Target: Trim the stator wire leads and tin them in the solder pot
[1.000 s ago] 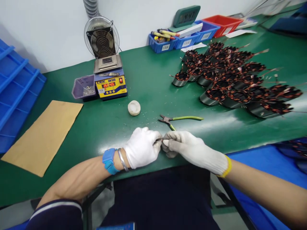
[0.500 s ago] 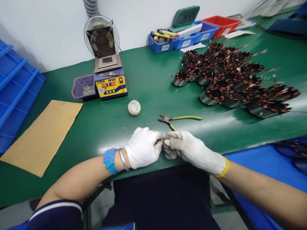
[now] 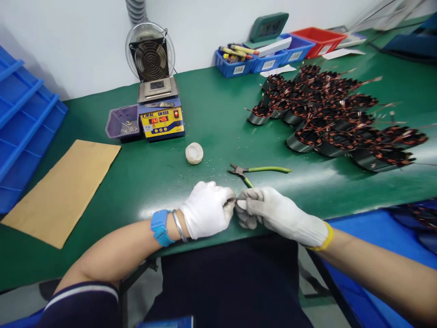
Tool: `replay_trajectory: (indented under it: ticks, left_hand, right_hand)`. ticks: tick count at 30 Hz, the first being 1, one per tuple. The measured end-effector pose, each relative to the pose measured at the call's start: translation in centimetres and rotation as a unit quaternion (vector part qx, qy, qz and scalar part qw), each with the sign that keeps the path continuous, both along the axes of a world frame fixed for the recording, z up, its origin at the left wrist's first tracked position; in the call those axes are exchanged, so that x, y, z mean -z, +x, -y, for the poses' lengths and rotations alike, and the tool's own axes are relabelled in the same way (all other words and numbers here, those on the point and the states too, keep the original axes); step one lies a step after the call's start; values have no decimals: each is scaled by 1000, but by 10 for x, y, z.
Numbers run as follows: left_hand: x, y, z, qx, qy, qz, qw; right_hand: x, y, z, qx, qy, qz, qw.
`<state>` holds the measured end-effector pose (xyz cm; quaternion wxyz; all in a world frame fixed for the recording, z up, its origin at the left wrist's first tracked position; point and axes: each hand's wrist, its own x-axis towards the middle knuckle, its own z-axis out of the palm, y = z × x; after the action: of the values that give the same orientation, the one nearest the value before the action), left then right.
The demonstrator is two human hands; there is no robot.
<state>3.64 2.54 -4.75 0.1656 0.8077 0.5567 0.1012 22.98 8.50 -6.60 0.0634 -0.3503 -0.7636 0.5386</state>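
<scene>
My left hand [image 3: 209,210], in a white glove, is closed in a pinch near the table's front edge. Fingertip to fingertip with it, my right hand [image 3: 269,209] is pinched too, in a white glove with a yellow cuff. Whatever lies between the fingers is too small and hidden to name. Just beyond the right hand rest cutting pliers [image 3: 268,169] with green handles, jaws apart. A small round white dish [image 3: 194,153] stands farther back, with tiny pale bits scattered on the green table [image 3: 218,132] around it.
A yellow-and-blue solder pot [image 3: 162,120] with a fan stands at the back, beside a purple bin [image 3: 118,125] of small metal parts. Several copper-wound stators [image 3: 307,139] fill the right. Brown cardboard [image 3: 64,191] and a blue crate [image 3: 23,123] lie left; blue bins [image 3: 235,68] line the wall.
The whole view has shifted slightly, so things sit a little farther right. Both hands stay pinched together at the same spot by the table edge.
</scene>
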Motion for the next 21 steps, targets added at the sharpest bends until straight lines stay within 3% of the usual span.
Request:
replay_trajectory:
  ticks: [1, 2, 4, 5, 6, 8, 10, 12, 14, 16, 18, 20, 21]
  left_hand:
    - [0, 0, 0, 4, -1, 2, 1000]
    - [0, 0, 0, 6, -3, 4, 1000]
    - [0, 1, 0, 5, -6, 8, 1000]
    - [0, 1, 0, 4, -8, 10, 1000]
    - [0, 1, 0, 1, -7, 11, 1000]
    - [1, 1, 0, 1, 0, 12, 1000]
    - [3, 1, 0, 1, 14, 13, 1000]
    - [4, 1, 0, 3, 21, 14, 1000]
    - [4, 0, 0, 3, 19, 12, 1000]
    - [3, 0, 0, 4, 13, 8, 1000]
    - [1, 1, 0, 5, 11, 6, 1000]
    - [0, 2, 0, 2, 4, 4, 1000]
    - [0, 2, 0, -1, -2, 3, 1000]
  right_hand:
    - [-1, 0, 0, -5, -50, 0, 999]
    - [-2, 1, 0, -11, -31, 8, 999]
    - [-5, 6, -3, -38, 175, 39, 983]
    - [-7, 9, -5, -64, 318, 45, 945]
    - [-9, 11, -7, -96, 453, 38, 885]
    - [-15, 14, -11, -171, 634, 6, 754]
    - [-20, 12, -13, -217, 707, -8, 673]
    - [-23, 10, -13, -231, 724, -5, 650]
    - [-22, 8, -10, -240, 715, -4, 657]
    - [-21, 6, -7, -228, 669, 17, 707]
    - [-21, 4, -4, -174, 542, 79, 818]
    - [-25, 2, -4, -117, 304, 132, 936]
    - [-27, 1, -6, -97, 181, 140, 969]
